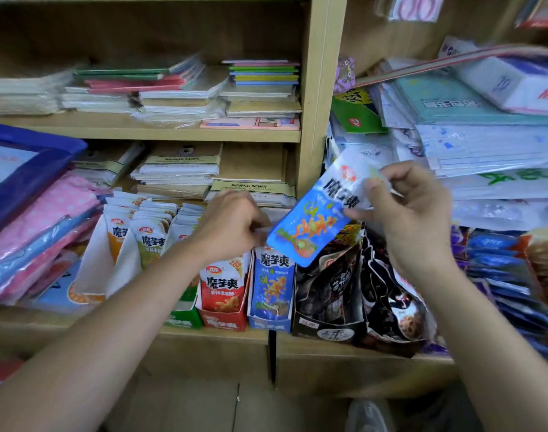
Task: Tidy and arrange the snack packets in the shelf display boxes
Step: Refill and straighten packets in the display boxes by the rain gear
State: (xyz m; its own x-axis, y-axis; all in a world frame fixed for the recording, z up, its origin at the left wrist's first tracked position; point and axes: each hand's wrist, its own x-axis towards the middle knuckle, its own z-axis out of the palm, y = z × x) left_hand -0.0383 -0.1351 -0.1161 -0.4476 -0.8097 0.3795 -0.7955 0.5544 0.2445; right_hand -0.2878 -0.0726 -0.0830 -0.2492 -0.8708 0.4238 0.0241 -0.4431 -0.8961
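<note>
My right hand (pixel 403 210) pinches the top of a blue-and-white snack packet (pixel 316 219), held tilted above the blue display box (pixel 271 322). My left hand (pixel 232 226) reaches over the red display box (pixel 224 321), its fingers curled on the tops of the packets standing behind it. Blue packets (pixel 274 285) stand in the blue box and red packets (pixel 224 286) in the red one. Orange and green packets (pixel 141 235) stand in rows to the left. A green box (pixel 183 319) sits beside the red one.
A black display box (pixel 328 325) with dark packets stands right of the blue box, with loose dark bags (pixel 397 307) beside it. Pink and blue plastic pouches (pixel 32 232) lie at left. Notebook stacks (pixel 179 88) fill the upper shelves. Paper packs (pixel 484 135) pile up at right.
</note>
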